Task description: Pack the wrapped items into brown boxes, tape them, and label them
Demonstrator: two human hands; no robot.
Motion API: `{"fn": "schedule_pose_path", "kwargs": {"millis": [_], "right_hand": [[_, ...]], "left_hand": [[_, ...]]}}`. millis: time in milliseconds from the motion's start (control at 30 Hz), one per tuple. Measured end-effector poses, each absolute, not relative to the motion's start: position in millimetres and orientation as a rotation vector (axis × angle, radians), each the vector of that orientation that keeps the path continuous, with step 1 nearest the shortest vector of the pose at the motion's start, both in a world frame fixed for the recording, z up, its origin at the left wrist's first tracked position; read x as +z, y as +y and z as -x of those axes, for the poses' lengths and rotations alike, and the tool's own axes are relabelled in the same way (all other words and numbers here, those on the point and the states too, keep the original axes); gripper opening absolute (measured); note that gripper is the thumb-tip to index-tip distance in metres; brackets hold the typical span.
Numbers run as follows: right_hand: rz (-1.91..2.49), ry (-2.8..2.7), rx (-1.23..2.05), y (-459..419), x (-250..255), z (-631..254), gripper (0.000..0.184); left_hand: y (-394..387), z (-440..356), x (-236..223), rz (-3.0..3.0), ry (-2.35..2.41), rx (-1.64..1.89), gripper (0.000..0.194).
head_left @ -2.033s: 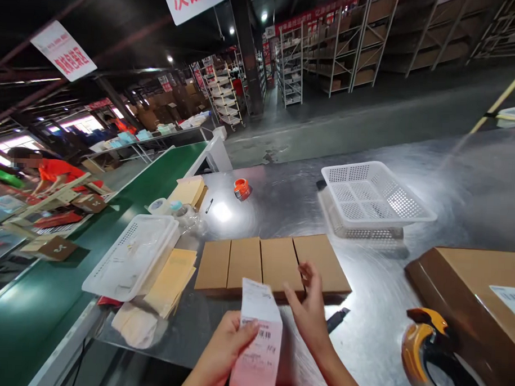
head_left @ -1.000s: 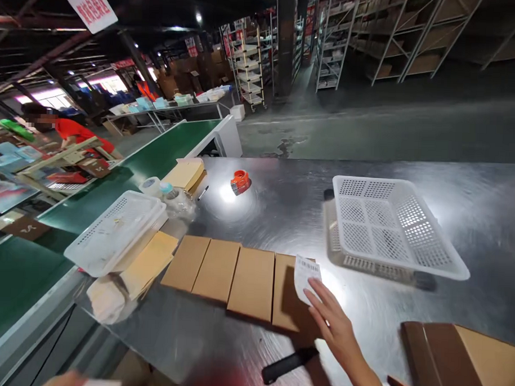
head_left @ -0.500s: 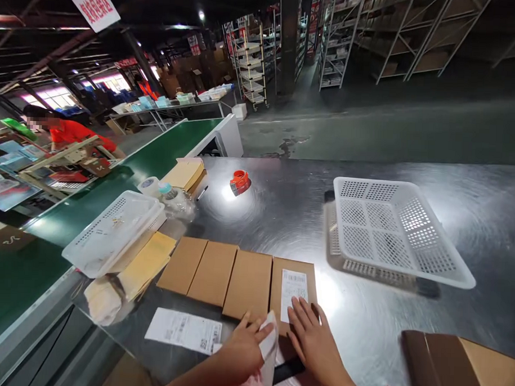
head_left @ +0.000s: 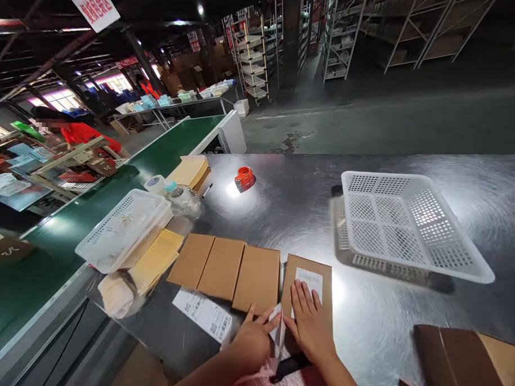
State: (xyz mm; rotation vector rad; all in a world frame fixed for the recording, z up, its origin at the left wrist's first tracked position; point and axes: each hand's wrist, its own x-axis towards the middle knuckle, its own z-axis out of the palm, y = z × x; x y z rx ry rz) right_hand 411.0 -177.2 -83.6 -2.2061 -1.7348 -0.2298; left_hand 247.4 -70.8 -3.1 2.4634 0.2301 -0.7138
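Note:
My right hand (head_left: 310, 324) lies flat over a white shipping label (head_left: 311, 280) on the rightmost brown cardboard box (head_left: 325, 285), fingers stretched out. Beside it, my left hand (head_left: 255, 336) has its thumb and forefinger closed on a piece of white label paper (head_left: 275, 317) at that box's lower left. Three plain boxes stand in a row to the left, the nearest box (head_left: 258, 277) just above my left hand. A printed label sheet (head_left: 205, 314) lies flat below the row, partly under the boxes.
A white perforated basket (head_left: 408, 223) rests at the right of the metal table. An orange tape dispenser (head_left: 244, 178) sits farther back. At left are a white tray (head_left: 125, 228), yellow envelopes (head_left: 158, 257) and a green conveyor (head_left: 157, 150). A brown package (head_left: 454, 357) is at lower right. Another person works beyond the conveyor.
The labelled box has turned slightly and moved right, leaving a gap beside its neighbour. My right hand has moved up onto the label. The printed sheet has shifted right and tilted.

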Motion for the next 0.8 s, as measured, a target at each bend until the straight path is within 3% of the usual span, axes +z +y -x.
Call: {"fn": "schedule_pose_path", "kwargs": {"millis": [200, 300, 400, 500, 633, 800], "right_hand": [[2.241, -1.759, -0.163, -189, -78, -412, 0.069], [2.192, -1.737, 0.06, -182, -64, -422, 0.058], [2.028, -1.368, 0.296, -176, -37, -409, 0.058], [1.651, -0.962, 0.557, -167, 3, -360, 0.06], [1.204, -0.884, 1.036, -154, 53, -270, 0.056], [1.272, -0.759, 1.011, -144, 61, -201, 0.046]], "left_hand": [[-63, -238, 18, -2.135, 0.433, -0.44, 0.022], [-51, -217, 48, -1.79, 0.615, -0.006, 0.04], [-35, -192, 86, -1.394, 0.83, 0.275, 0.054], [-20, -175, 124, -1.048, 0.886, 0.391, 0.05], [-2, -166, 156, -0.878, 0.863, 0.521, 0.046], [1, -154, 158, -1.004, 0.795, 0.573, 0.047]]}}
